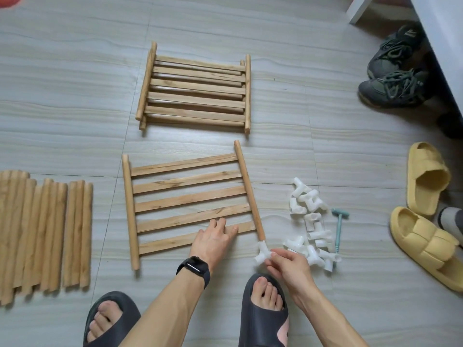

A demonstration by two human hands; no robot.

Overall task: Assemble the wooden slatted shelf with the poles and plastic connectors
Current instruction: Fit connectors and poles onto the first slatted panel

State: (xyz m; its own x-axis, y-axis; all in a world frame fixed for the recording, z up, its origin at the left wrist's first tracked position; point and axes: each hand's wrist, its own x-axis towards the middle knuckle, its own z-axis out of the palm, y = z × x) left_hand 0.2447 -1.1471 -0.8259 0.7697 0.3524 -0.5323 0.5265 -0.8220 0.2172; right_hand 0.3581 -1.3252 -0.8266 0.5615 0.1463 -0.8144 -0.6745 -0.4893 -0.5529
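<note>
Pinching connector (261, 254), right hand (288, 264) caps away-running pole (248, 189)'s near end.

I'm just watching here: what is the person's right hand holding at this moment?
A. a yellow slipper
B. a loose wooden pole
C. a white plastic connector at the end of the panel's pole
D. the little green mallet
C: the right hand pinches a white connector at the near end of the panel's right pole, while the green mallet lies untouched on the floor.
</note>
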